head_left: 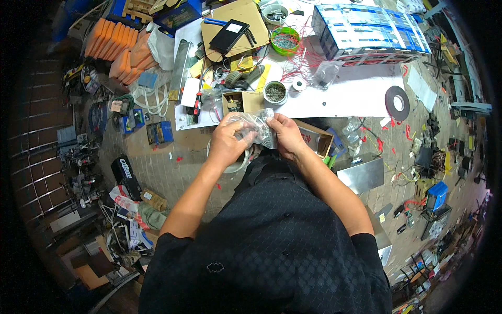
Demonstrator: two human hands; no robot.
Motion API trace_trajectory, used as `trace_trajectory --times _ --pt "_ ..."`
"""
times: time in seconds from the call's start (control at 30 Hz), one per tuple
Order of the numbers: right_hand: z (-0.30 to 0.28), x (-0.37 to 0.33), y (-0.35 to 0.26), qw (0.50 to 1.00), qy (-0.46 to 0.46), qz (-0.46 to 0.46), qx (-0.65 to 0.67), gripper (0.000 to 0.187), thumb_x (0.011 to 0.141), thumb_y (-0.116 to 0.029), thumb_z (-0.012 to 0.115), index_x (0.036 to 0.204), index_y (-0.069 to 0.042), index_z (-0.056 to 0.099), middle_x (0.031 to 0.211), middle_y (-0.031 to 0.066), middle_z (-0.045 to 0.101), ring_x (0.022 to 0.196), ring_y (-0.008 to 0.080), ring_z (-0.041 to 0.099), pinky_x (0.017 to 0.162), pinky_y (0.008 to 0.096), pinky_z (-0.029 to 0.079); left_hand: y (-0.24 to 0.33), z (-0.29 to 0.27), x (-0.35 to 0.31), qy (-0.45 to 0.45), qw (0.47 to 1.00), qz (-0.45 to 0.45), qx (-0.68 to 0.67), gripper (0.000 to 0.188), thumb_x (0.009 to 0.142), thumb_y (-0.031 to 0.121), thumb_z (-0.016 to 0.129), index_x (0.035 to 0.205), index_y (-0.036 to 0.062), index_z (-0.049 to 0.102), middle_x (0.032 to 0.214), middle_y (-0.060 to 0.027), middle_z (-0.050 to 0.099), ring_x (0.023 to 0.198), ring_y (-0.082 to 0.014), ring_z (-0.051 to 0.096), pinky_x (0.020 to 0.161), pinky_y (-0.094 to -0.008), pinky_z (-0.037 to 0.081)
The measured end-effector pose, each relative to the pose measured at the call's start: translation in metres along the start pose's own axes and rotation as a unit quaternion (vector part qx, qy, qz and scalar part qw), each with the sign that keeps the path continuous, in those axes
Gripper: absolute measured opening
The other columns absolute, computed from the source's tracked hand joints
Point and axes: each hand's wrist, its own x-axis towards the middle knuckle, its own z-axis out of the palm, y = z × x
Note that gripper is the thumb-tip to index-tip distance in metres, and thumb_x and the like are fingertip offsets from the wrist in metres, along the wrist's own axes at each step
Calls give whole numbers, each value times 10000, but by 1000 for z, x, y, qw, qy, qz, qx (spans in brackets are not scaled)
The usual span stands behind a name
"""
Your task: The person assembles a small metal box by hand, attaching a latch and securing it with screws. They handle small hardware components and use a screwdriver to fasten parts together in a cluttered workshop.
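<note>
Between my two hands is a clear plastic bag (pixel 267 137) with small grey metal pieces in it, too small to name. My left hand (pixel 230 138) has its fingers closed on the bag's left side. The right hand (pixel 287 135) pinches its upper right edge. Just beyond the bag, at the near edge of the white table (pixel 361 97), stand a small open cardboard box (pixel 230 98) with parts inside and a round tub (pixel 275 92) of small metal pieces.
A white spool (pixel 298 85), a green bowl (pixel 285 40) and red wires (pixel 308 60) lie farther back. A blue-and-white carton (pixel 371 32) fills the far right. A black tape roll (pixel 397 103) rests at the right edge. Below the table stands a cardboard box (pixel 316 137).
</note>
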Motion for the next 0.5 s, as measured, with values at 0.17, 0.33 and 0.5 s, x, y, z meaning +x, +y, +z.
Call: trace_trajectory --times 0.17,0.33,0.5 --pt "1 -3 -5 999 -7 15 41 220 1032 -114 532 1199 17 591 1036 95 692 873 170 681 778 312 581 -1 -11 -1 -19 1000 -1 -19 235 773 85 816 999 43 769 1275 -137 646 1085 -246 653 877 -363 532" --pt "-10 -4 -6 999 -9 11 50 222 1041 -124 517 1215 6 564 1031 120 694 841 207 702 728 330 610 7 -24 0 -70 993 -80 -56 248 800 64 798 1047 55 775 1406 -136 591 1103 -179 646 813 -293 536" --pt "-21 -11 -7 998 4 -9 65 214 1042 -119 514 1221 -6 552 1025 136 695 829 212 704 705 337 609 -5 -25 4 -85 986 -91 -108 239 819 46 785 1057 38 764 1440 -117 574 1014 -111 647 741 -252 528"
